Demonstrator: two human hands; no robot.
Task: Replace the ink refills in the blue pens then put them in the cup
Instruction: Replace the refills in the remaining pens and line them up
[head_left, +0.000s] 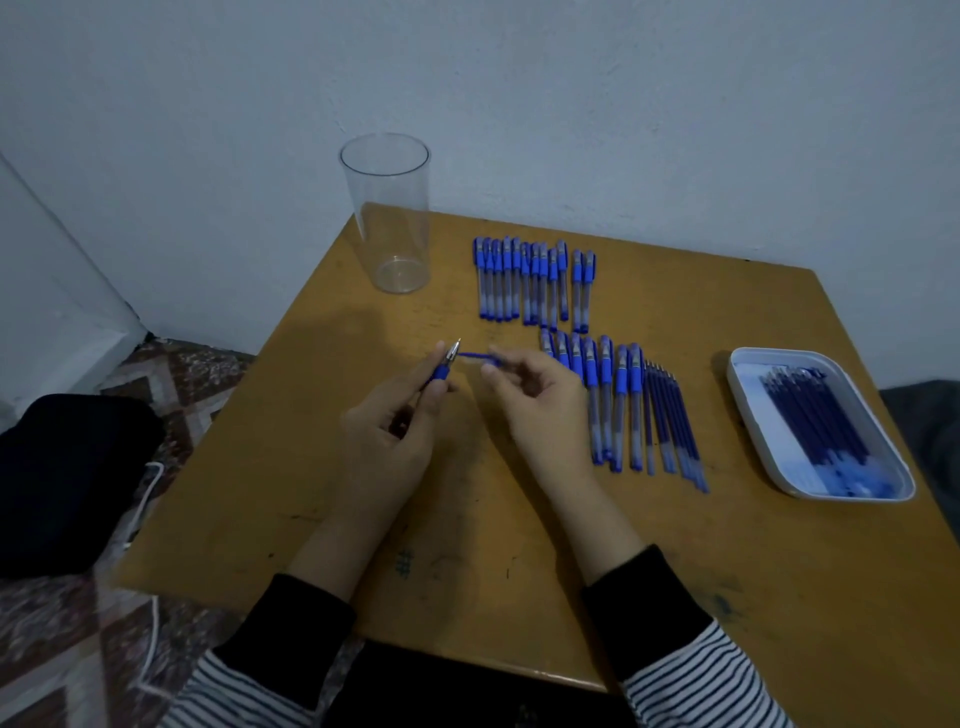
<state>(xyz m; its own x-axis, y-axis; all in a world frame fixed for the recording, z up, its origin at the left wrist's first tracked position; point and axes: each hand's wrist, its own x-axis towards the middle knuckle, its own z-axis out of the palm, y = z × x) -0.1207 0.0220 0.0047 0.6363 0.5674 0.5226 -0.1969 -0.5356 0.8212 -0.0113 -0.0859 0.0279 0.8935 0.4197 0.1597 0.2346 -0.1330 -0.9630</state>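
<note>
Over the middle of the wooden table (322, 467), my left hand (395, 431) grips a blue pen (445, 366) with its metal tip pointing up and away. My right hand (535, 400) pinches a slim blue piece (475, 357), apparently the pen's cap, just right of that tip. An empty clear plastic cup (387, 218) stands upright at the table's far left corner. A row of several capped blue pens (535, 280) lies beyond my hands. A second row (605, 400) lies beside my right hand, with several loose refills (672, 421) next to it.
A white tray (748, 410) holding several dark blue refills (815, 421) sits at the right edge of the table. A black bag (67, 478) and a white cable (148, 525) lie on the patterned floor to the left. A wall stands close behind the table.
</note>
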